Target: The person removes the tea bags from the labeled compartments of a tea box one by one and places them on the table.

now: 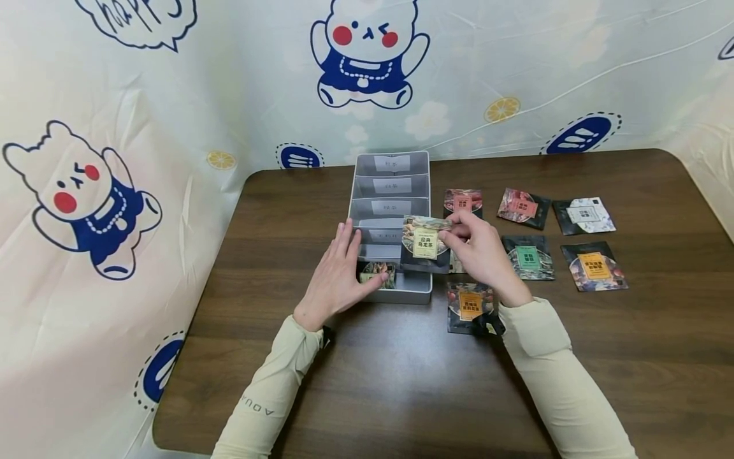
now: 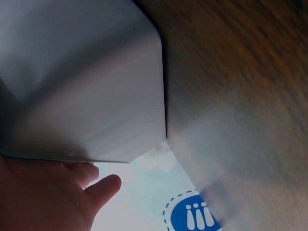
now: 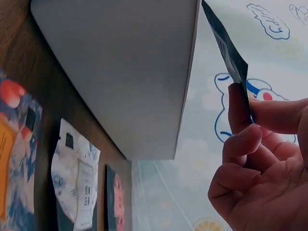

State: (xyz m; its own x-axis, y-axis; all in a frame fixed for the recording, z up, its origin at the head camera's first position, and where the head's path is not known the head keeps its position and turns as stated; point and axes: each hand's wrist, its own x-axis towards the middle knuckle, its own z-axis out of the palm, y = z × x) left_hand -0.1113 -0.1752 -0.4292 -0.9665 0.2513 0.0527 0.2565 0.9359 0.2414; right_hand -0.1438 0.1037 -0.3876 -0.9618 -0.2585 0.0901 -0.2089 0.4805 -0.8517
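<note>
My right hand (image 1: 478, 248) pinches a tea sachet (image 1: 425, 245) with a yellow label by its right edge. The sachet is held above the right side of a long grey divided box (image 1: 401, 296); seen edge-on in the right wrist view, the same sachet (image 3: 228, 50) sits between thumb and fingers. My left hand (image 1: 335, 280) lies against the box's left side, fingers extended, with the thumb over the front compartment. A green-patterned tea sachet (image 1: 383, 273) lies in that compartment, partly behind the thumb. White labels mark the compartments farther back.
Right of the box, several tea sachets lie on the brown table (image 1: 373, 389): red-labelled (image 1: 524, 208), white (image 1: 584, 215), green-labelled (image 1: 528, 257) and orange-labelled (image 1: 595, 266). Another orange-labelled sachet (image 1: 470, 307) lies near the right sleeve. A printed curtain (image 1: 246, 102) hangs behind the table.
</note>
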